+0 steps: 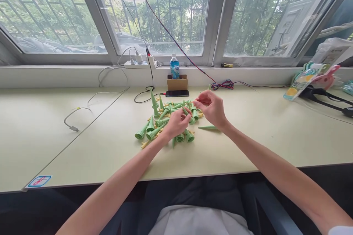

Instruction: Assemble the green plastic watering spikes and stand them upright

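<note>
A heap of green plastic cone spikes (157,123) mixed with small yellow pegs lies on the pale green table (248,139). My left hand (176,123) is closed around one green cone (185,111), held just above the heap. My right hand (211,108) hovers right of it, fingers pinched on something small I cannot make out. The two hands almost meet at the fingertips. One green cone (153,102) stands upright at the back of the heap. A single green spike (208,127) lies flat under my right wrist.
A black phone (177,93) lies before a cardboard stand (177,82) with a water bottle (174,67) behind it. A power strip (139,64) and cables run along the sill. A loose white cable (74,117) lies left. Packets and bags (311,77) sit far right.
</note>
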### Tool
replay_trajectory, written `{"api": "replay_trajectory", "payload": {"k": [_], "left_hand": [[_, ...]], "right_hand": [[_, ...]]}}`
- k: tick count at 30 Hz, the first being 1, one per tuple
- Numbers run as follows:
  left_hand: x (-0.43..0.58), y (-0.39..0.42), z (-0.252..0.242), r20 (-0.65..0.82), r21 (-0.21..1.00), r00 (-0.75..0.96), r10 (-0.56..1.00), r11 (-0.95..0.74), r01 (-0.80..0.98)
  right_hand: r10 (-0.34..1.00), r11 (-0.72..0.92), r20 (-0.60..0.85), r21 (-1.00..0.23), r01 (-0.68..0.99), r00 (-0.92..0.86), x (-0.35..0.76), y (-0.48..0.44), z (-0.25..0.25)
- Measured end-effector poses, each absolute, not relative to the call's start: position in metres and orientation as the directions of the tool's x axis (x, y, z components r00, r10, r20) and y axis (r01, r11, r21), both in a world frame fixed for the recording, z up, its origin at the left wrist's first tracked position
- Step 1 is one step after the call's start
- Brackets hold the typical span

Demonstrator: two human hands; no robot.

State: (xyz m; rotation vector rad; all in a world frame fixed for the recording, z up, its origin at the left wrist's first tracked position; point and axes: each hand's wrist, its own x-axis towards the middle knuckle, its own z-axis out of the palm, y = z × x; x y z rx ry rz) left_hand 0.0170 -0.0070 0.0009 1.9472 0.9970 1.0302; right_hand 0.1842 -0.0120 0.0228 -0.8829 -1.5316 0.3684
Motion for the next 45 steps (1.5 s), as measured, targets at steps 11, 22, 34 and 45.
{"api": "replay_trajectory", "payload": {"k": [11,22,34,45], "left_hand": [[0.016,-0.006,0.003,0.338,0.841,0.359,0.870,-0.450,0.301],[0.017,-0.004,0.002,0.330,0.884,0.351,0.876,-0.418,0.210],[0.020,-0.006,0.004,0.374,0.912,0.252,0.892,-0.403,0.071],[0.019,-0.005,0.002,0.393,0.893,0.286,0.874,-0.437,0.108]], "right_hand": [[0.340,0.786,0.926,-0.182,0.591,-0.167,0.207,-0.010,-0.015],[0.531,0.755,0.844,-0.433,0.492,-0.072,0.192,-0.020,-0.018],[0.632,0.723,0.766,-0.529,0.444,-0.117,0.196,-0.020,-0.018],[0.633,0.730,0.765,-0.536,0.424,-0.123,0.195,-0.022,-0.015]]}}
